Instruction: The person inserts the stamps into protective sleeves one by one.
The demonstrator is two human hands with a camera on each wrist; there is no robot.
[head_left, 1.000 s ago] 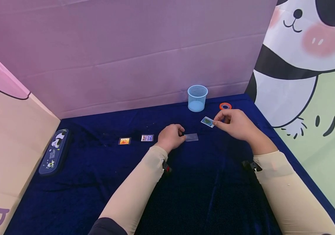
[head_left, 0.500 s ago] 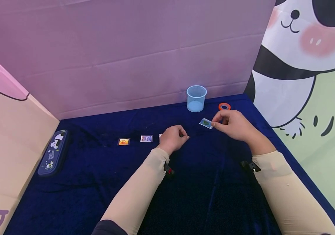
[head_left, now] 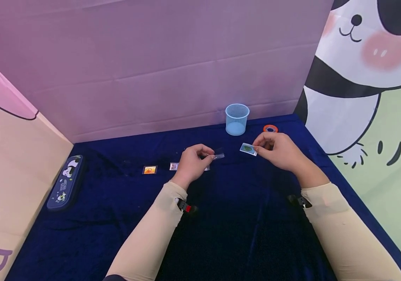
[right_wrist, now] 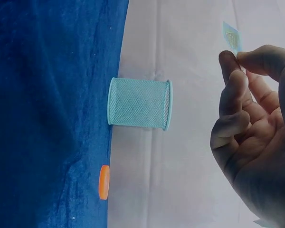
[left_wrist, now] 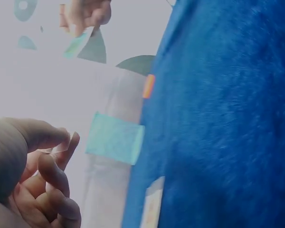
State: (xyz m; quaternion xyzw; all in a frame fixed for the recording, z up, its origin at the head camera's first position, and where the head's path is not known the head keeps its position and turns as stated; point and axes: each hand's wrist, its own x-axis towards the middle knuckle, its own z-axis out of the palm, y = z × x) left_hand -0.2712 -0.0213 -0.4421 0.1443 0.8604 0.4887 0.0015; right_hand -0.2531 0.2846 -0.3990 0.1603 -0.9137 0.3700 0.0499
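My left hand [head_left: 194,163] pinches a small clear plastic sleeve [head_left: 219,156] between thumb and forefinger, lifted above the cloth. In the left wrist view the sleeve is hard to make out at the fingertips. Off to the right, my right hand [head_left: 278,152] pinches a small card [head_left: 247,149] with a green picture on a light blue ground by its corner. On the table lie an orange card [head_left: 149,170] and a purplish card [head_left: 173,166], the latter partly covered by my left hand. Only the edge of a third card [head_left: 207,168] shows beside that hand.
A light blue mesh cup [head_left: 236,127] stands at the back of the dark blue cloth [head_left: 235,226], near the pink backdrop. An orange tape roll [head_left: 270,128] lies right of it. At the left edge rests a navy pencil case [head_left: 65,182] with panda pictures.
My left hand has picked the clear sleeve off the cloth and raised it, drawing back left. A third card has come into view there. The right hand holds its card nearly still.
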